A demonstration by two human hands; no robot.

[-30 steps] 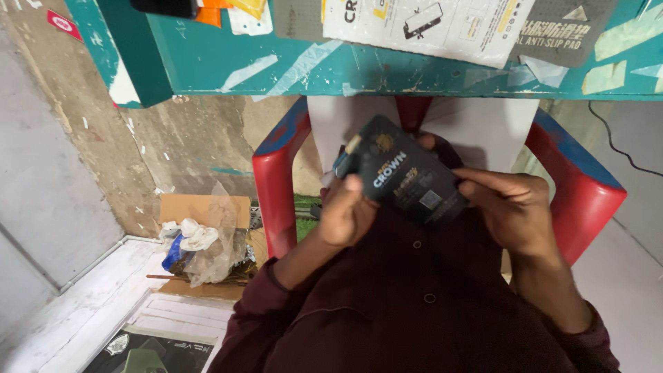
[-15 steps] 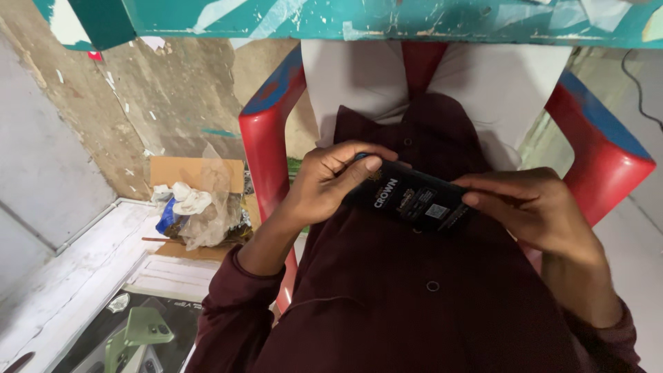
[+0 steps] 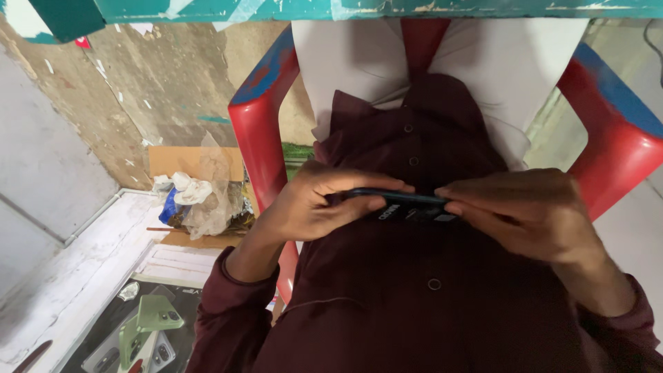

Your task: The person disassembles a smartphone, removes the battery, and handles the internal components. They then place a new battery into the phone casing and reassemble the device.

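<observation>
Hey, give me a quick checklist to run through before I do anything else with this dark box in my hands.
1. Left hand on the box: ok, fingers curl over its near end with the thumb underneath.
2. Right hand on the box: ok, fingertips pinch the other end.
3. Box lies level: ok, it is seen nearly edge-on, flat above the lap.
4. Box opened or sealed: cannot tell, the edge is too thin to show.
5. Space around the hands: ok, the red chair arms stand apart on both sides.
6. Floor beside the chair: not ok, a cardboard box of crumpled plastic sits there.
</observation>
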